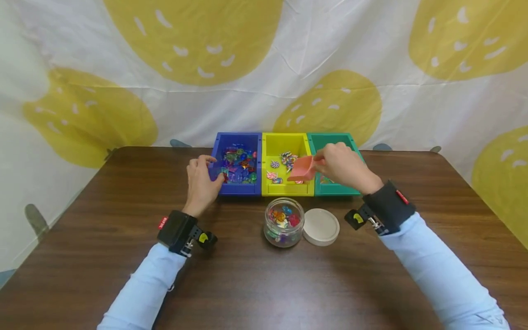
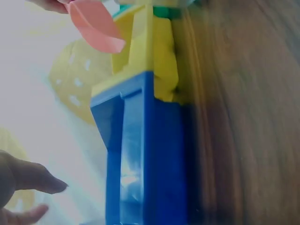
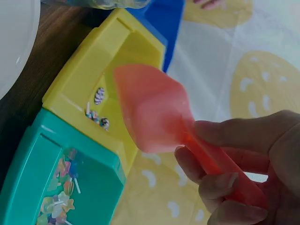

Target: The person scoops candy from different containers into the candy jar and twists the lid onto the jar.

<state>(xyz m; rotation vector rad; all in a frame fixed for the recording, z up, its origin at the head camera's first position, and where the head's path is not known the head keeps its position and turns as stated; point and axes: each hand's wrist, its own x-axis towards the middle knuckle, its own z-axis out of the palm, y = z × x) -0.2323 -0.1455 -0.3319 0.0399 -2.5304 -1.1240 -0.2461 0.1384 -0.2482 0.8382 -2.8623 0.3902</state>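
Observation:
My right hand [image 1: 344,165] grips a pink scoop [image 1: 302,168] by its handle, thumb on one side and fingers curled round the other. The scoop hangs tilted over the yellow bin [image 1: 284,189], which holds striped swirl candy charms [image 1: 288,159]. My left hand [image 1: 202,183] is at the left side of the blue bin [image 1: 240,189], thumb and fingers spread apart. Whether it touches the rim cannot be told. Coloured transparent gems [image 1: 237,160] lie in the blue bin. The green bin [image 1: 336,189] holds pale star-shaped and lollipop charms [image 3: 58,201].
In front of the bins stands an uncovered glass jar [image 1: 283,238] with mixed colourful pieces inside. Its white lid [image 1: 321,227] lies to its right on the brown wooden table [image 1: 264,284]. Behind the table hangs a white cloth [image 1: 198,110] with yellow shapes.

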